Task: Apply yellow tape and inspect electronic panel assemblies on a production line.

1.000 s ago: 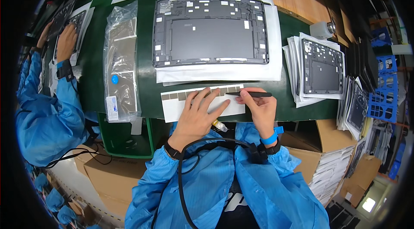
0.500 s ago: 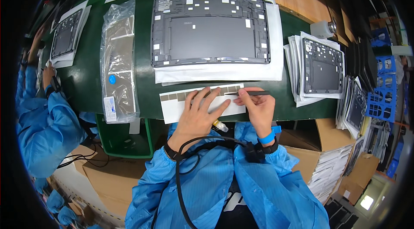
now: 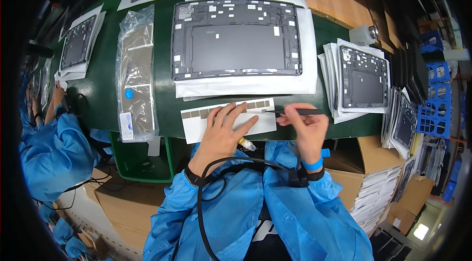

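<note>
A white backing sheet [image 3: 193,130] with a row of small grey-brown square stickers along its far edge lies near the table's front edge. Resting flat on it, my left hand [image 3: 220,130] has its fingers spread over the middle. My right hand [image 3: 309,130] is closed on black tweezers [image 3: 310,111]. Their tips point left, over the sheet's right end; whether they grip anything is too small to tell. Just beyond the sheet, a dark grey tablet housing [image 3: 238,47] dotted with white pads lies on white wrapping [image 3: 246,87].
A clear plastic bag [image 3: 136,71] of sticker sheets lies at left. More housings [image 3: 364,81] are stacked at right, beside a small bottle [image 3: 363,35]. A green bin [image 3: 169,155] sits below the table edge. A co-worker's blue sleeve [image 3: 59,145] shows at far left.
My right hand has moved right with the tweezers, drawing the tips back from the sticker row toward the sheet's right end. My left hand remains spread on the sheet.
</note>
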Motion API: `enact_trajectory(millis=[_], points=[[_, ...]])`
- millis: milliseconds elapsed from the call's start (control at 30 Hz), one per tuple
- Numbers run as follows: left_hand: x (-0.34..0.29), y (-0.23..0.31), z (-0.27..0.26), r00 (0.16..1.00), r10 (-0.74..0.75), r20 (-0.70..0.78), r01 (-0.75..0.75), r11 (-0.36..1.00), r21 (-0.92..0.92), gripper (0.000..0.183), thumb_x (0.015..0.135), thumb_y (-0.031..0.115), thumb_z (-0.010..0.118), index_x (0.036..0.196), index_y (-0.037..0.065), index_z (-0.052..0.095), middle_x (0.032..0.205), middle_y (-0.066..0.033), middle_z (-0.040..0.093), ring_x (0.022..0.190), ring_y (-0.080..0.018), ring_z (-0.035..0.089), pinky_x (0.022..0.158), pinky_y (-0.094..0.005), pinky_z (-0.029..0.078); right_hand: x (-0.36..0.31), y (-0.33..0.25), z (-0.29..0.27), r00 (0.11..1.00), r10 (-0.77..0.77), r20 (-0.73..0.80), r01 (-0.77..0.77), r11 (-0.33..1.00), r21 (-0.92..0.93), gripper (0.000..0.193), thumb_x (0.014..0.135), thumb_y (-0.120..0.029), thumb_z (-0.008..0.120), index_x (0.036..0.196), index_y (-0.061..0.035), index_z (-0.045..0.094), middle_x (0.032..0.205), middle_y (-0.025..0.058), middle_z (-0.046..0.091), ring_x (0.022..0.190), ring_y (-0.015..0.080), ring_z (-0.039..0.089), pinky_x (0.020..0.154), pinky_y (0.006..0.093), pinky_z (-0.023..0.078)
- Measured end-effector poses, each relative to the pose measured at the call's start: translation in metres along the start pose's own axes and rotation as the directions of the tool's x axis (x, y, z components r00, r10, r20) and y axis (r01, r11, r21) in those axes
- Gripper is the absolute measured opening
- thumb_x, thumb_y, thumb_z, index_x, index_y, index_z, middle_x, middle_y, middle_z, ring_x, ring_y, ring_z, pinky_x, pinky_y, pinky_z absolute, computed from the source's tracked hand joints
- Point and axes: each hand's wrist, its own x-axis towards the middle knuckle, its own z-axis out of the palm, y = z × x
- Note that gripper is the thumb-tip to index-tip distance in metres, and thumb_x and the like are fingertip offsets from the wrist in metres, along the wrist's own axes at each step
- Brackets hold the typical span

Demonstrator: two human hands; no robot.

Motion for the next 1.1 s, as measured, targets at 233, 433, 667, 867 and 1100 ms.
enact_trajectory(millis=[233, 433, 667, 867, 1100], points=[[0.017, -0.006, -0.109, 0.998, -0.006, 0.066, 0.007, 1.0, -0.022, 0.037, 0.072, 0.001, 0.063, 0.108, 0.004, 0.065, 0.091, -0.0142, 0.059, 0.091, -0.0337, 0.055, 0.083, -0.0423, 0.045, 0.078, -0.089, -0.025, 0.901, -0.392, -0.185, 0.375, 0.919, -0.122, 0.023, 0.091, -0.014, 0.067, 0.097, 0.008, 0.066, 0.082, 0.0161, 0.07, 0.071, 0.02, 0.07, 0.069, 0.0302, 0.057], [0.165, -0.035, -0.143, 0.956, 0.275, -0.101, -0.262, 0.957, 0.123, 0.017, 0.086, 0.011, 0.063, 0.101, 0.004, 0.065, 0.08, -0.0143, 0.062, 0.078, -0.0331, 0.058, 0.068, -0.0433, 0.047, 0.185, -0.064, -0.012, 0.942, -0.332, -0.058, 0.332, 0.943, 0.001, 0.02, 0.089, -0.009, 0.069, 0.093, 0.0104, 0.066, 0.078, 0.0148, 0.069, 0.068, 0.0196, 0.07, 0.063, 0.0267, 0.058], [0.219, -0.067, -0.102, 0.942, 0.326, 0.081, -0.334, 0.933, 0.133, 0.043, 0.092, 0.024, 0.061, 0.131, 0.007, 0.055, 0.078, -0.0177, 0.058, 0.073, -0.0349, 0.059, 0.068, -0.0445, 0.047, 0.199, -0.046, 0.002, 0.955, -0.291, -0.053, 0.292, 0.956, 0.005, 0.021, 0.088, -0.01, 0.07, 0.095, 0.0105, 0.067, 0.078, 0.0149, 0.069, 0.069, 0.019, 0.07, 0.062, 0.0271, 0.059], [0.228, -0.07, -0.095, 0.937, 0.329, 0.116, -0.344, 0.925, 0.161, 0.048, 0.092, 0.023, 0.061, 0.136, 0.006, 0.05, 0.078, -0.0181, 0.059, 0.073, -0.0348, 0.06, 0.068, -0.0446, 0.047, 0.203, -0.05, 0.0, 0.953, -0.301, -0.046, 0.301, 0.954, -0.005, 0.022, 0.088, -0.011, 0.07, 0.094, 0.0101, 0.067, 0.078, 0.0145, 0.07, 0.069, 0.0185, 0.07, 0.062, 0.0263, 0.058], [0.23, -0.059, -0.097, 0.951, 0.261, 0.168, -0.286, 0.947, 0.145, 0.053, 0.083, 0.008, 0.062, 0.135, 0.002, 0.05, 0.08, -0.0185, 0.065, 0.079, -0.0345, 0.063, 0.076, -0.0428, 0.05, 0.204, -0.048, 0.002, 0.955, -0.293, -0.046, 0.292, 0.956, -0.032, 0.022, 0.089, -0.012, 0.07, 0.093, 0.0097, 0.067, 0.077, 0.014, 0.07, 0.068, 0.0174, 0.07, 0.062, 0.0253, 0.057]])
